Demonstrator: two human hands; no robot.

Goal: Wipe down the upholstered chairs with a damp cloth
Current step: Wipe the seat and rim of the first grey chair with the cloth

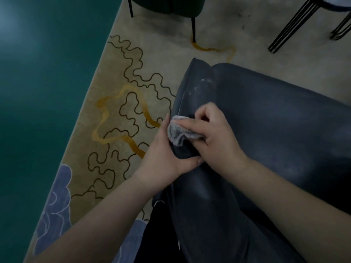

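A dark grey upholstered chair [275, 118] fills the right half of the head view, its padded arm running from the lower middle up to a rounded end. My right hand [214, 133] grips a bunched grey cloth [180, 134] and presses it onto the top of that arm. My left hand [167, 149] grips the arm's outer side just below the cloth, thumb on the upholstery. Pale wet streaks show on the arm beyond the cloth.
A beige rug [133, 95] with black squiggle lines, orange bands and blue shapes lies under the chair. Teal floor [41, 92] borders it at left. A dark green chair [171, 6] on thin black legs stands at the top, black metal table legs [296, 21] at top right.
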